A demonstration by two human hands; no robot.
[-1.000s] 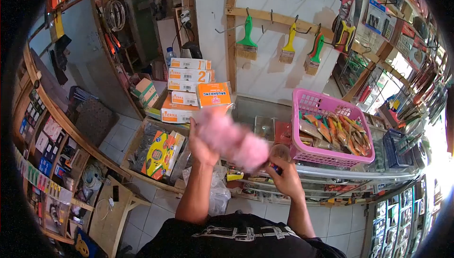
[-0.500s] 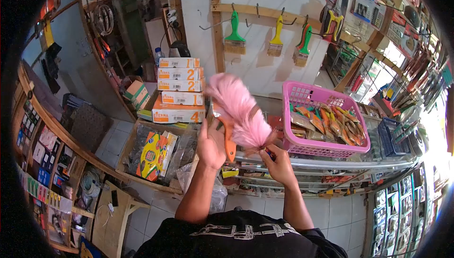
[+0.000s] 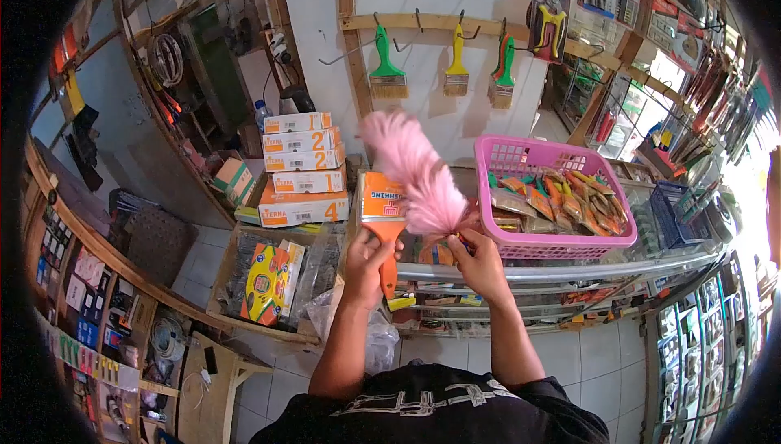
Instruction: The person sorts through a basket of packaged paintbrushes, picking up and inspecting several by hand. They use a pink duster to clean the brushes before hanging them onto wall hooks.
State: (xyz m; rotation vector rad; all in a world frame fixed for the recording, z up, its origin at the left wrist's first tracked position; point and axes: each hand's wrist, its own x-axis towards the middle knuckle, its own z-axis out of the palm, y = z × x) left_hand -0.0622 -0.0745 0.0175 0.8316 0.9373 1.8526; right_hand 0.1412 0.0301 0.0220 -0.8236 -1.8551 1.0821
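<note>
A: Start at the left. What sits on the counter there?

B: A stack of orange-and-white cartons point(image 3: 299, 169) marked 1, 2, 2, 1 and 4, piled up against the wall. Below them, a tray holds a yellow packaged item point(image 3: 268, 281).

A: And the left hand?

B: The left hand point(image 3: 368, 259) is closed around the orange handle of a wide paintbrush point(image 3: 384, 215), which stands upright with its packaged head on top, in front of the counter edge.

A: What is the pink thing beside it?

B: A pink feather duster point(image 3: 416, 174). Its plumes rise up and to the left from the right hand, and they brush against the paintbrush's head.

A: So the right hand has it?

B: Yes, the right hand point(image 3: 482, 263) is curled shut on the duster's base, just beside the left hand.

A: Further right?

B: A pink plastic basket point(image 3: 537, 158) stands on the glass counter point(image 3: 569, 269), filled with small orange and green packets. Above, three paintbrushes hang from a wooden rail point(image 3: 423, 23): a green-handled brush point(image 3: 386, 70), a yellow-handled brush point(image 3: 455, 66) and a green-and-red pair point(image 3: 503, 74).
</note>
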